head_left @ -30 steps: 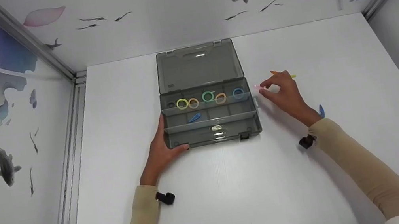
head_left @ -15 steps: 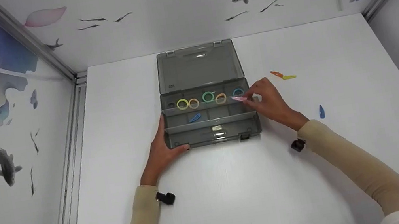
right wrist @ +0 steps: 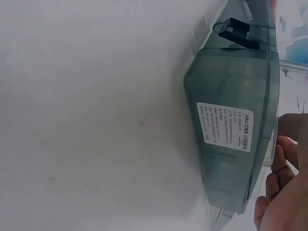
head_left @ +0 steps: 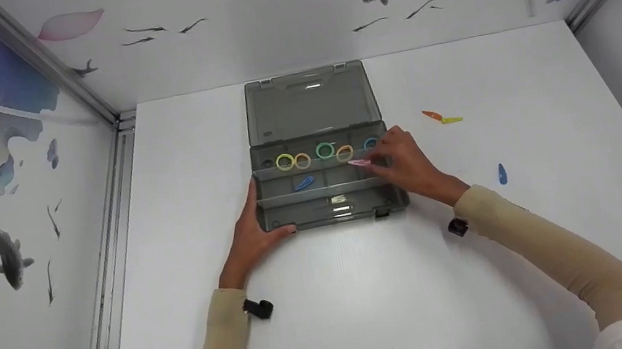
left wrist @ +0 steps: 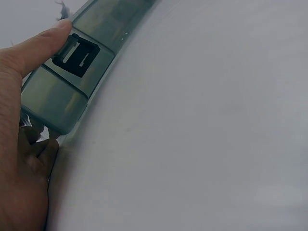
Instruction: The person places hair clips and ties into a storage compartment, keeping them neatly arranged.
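Note:
My left hand (head_left: 249,237) grips the near left corner of a grey see-through storage box (head_left: 304,208), its thumb on the front rim and its fingers along the side. The box's lid (head_left: 309,106) lies back, away from me. Over the middle compartment, my right hand (head_left: 406,162) pinches a pink hair clip (head_left: 358,162) by one end. A blue hair clip (head_left: 304,183) lies in that compartment. Behind it, the back compartment holds several coloured rings, among them a green ring (head_left: 325,150) and a yellow ring (head_left: 285,162). In the right wrist view, the box wall hides the clip.
On the white table to the right of the box lie an orange clip (head_left: 432,116) and a yellow clip (head_left: 451,120), end to end. Nearer to me is another blue clip (head_left: 502,174). Printed panels (head_left: 319,29) stand around the table.
My right hand has carried the pink hair clip leftward from beside the box to over its middle compartment. My left hand stays at the box's corner.

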Demonstrator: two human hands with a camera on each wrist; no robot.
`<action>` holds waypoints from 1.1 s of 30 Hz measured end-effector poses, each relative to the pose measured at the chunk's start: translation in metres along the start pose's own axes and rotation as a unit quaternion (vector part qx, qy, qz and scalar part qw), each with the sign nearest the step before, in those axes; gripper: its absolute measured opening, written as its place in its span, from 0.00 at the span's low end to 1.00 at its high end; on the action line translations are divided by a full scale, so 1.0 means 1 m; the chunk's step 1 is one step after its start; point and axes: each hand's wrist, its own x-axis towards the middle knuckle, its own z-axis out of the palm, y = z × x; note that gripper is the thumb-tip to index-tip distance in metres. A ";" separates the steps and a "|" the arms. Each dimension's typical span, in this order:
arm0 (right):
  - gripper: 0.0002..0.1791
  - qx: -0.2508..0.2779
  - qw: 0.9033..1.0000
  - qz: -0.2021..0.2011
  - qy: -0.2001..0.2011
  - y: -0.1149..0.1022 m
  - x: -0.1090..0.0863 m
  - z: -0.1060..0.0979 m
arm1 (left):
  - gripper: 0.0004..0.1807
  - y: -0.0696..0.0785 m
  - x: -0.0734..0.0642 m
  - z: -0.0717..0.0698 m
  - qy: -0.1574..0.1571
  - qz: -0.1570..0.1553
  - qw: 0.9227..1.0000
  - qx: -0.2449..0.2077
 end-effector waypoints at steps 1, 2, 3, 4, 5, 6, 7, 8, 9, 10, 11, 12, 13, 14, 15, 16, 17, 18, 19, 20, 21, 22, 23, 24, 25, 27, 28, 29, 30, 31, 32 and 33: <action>0.06 -0.002 1.000 -0.003 -0.001 -0.001 0.001 0.000 | 0.75 0.000 0.000 0.000 0.000 0.001 1.000 -0.002; 0.06 -0.003 1.000 -0.005 -0.005 -0.001 0.001 0.000 | 0.75 0.001 0.000 0.001 0.000 0.003 1.000 -0.002; 0.06 -0.003 1.000 -0.006 -0.009 -0.002 0.001 0.000 | 0.75 0.001 0.000 0.001 0.000 0.004 1.000 -0.002; 0.07 -0.003 1.000 -0.007 -0.014 -0.003 0.002 0.000 | 0.75 0.001 0.000 0.001 0.000 0.004 1.000 -0.002; 0.07 -0.002 1.000 -0.009 -0.018 -0.003 0.002 0.001 | 0.75 0.001 0.000 0.001 0.000 0.005 1.000 -0.001; 0.07 -0.002 1.000 -0.012 -0.021 -0.004 0.003 0.001 | 0.75 0.001 0.000 0.001 -0.001 0.005 1.000 0.001; 0.07 -0.001 1.000 -0.015 -0.023 -0.004 0.003 0.002 | 0.75 0.000 0.000 0.001 -0.001 0.006 1.000 0.003; 0.07 -0.002 1.000 -0.019 -0.023 -0.004 0.003 0.002 | 0.76 0.000 0.000 0.001 -0.001 0.007 1.000 0.005; 0.07 -0.001 0.999 -0.025 -0.022 -0.004 0.003 0.003 | 0.76 0.000 0.000 0.001 -0.001 0.006 1.000 0.004; 0.07 -0.001 0.999 -0.032 -0.020 -0.005 0.003 0.003 | 0.76 0.000 0.001 0.001 -0.001 0.004 1.000 0.004; 0.07 -0.001 0.999 -0.040 -0.017 -0.005 0.003 0.004 | 0.76 0.000 0.001 0.001 -0.001 0.003 1.000 0.004; 0.07 -0.002 0.999 -0.047 -0.013 -0.005 0.004 0.005 | 0.76 0.000 0.001 0.001 -0.001 0.001 1.000 0.003; 0.07 -0.003 0.998 -0.054 -0.011 -0.006 0.004 0.005 | 0.76 -0.001 0.001 0.001 -0.001 -0.001 1.000 0.002; 0.07 -0.003 0.998 -0.058 -0.009 -0.006 0.004 0.006 | 0.76 -0.001 0.002 0.001 0.000 -0.003 1.000 0.000; 0.07 -0.002 0.998 -0.061 -0.009 -0.006 0.005 0.006 | 0.76 -0.002 0.002 0.002 0.001 -0.004 1.000 -0.001; 0.07 -0.003 0.998 -0.063 -0.010 -0.007 0.005 0.006 | 0.76 -0.002 0.002 0.002 0.002 -0.006 1.000 -0.002; 0.07 -0.002 0.998 -0.061 -0.012 -0.008 0.006 0.007 | 0.76 -0.003 0.002 0.002 0.001 -0.005 1.000 -0.002; 0.07 0.001 0.998 -0.057 -0.015 -0.009 0.007 0.007 | 0.76 -0.003 0.003 0.002 0.002 -0.005 1.000 -0.003; 0.07 0.003 0.998 -0.052 -0.020 -0.010 0.008 0.007 | 0.76 -0.004 0.003 0.002 0.002 -0.005 1.000 -0.002; 0.07 0.006 0.999 -0.047 -0.025 -0.011 0.009 0.007 | 0.76 -0.004 0.003 0.002 0.001 -0.004 1.000 -0.002; 0.07 0.008 0.999 -0.045 -0.028 -0.012 0.010 0.007 | 0.77 -0.004 0.003 0.002 0.001 -0.004 1.000 -0.001; 0.07 0.008 0.998 -0.044 -0.032 -0.013 0.011 0.008 | 0.77 -0.004 0.003 0.002 0.001 -0.003 1.000 -0.002; 0.07 0.010 0.998 -0.043 -0.035 -0.015 0.013 0.008 | 0.77 -0.004 0.003 0.002 0.001 -0.004 1.000 -0.002; 0.07 0.011 0.998 -0.046 -0.038 -0.016 0.015 0.009 | 0.76 -0.003 0.002 0.002 0.002 -0.004 1.000 -0.003; 0.07 0.010 0.998 -0.049 -0.041 -0.018 0.017 0.010 | 0.76 -0.003 0.002 0.002 0.002 -0.004 1.000 -0.002; 0.07 0.008 0.997 -0.059 -0.044 -0.020 0.021 0.013 | 0.76 -0.003 0.001 0.001 0.003 -0.005 1.000 -0.004; 0.07 0.009 0.997 -0.062 -0.048 -0.022 0.023 0.014 | 0.76 -0.003 0.001 0.001 0.004 -0.005 1.000 -0.003; 0.07 0.010 0.996 -0.066 -0.052 -0.023 0.025 0.015 | 0.76 -0.003 0.001 0.001 0.004 -0.005 1.000 -0.003; 0.07 0.009 0.996 -0.071 -0.055 -0.025 0.027 0.017 | 0.76 -0.003 0.001 0.001 0.004 -0.004 1.000 -0.003; 0.07 0.007 0.996 -0.073 -0.057 -0.026 0.029 0.018 | 0.76 -0.003 0.001 0.001 0.002 -0.002 1.000 -0.003; 0.07 0.004 0.995 -0.078 -0.058 -0.027 0.031 0.019 | 0.76 -0.003 0.002 0.001 0.001 -0.002 1.000 -0.003; 0.07 0.002 0.995 -0.080 -0.060 -0.029 0.032 0.020 | 0.76 -0.003 0.002 0.001 0.001 0.000 1.000 -0.003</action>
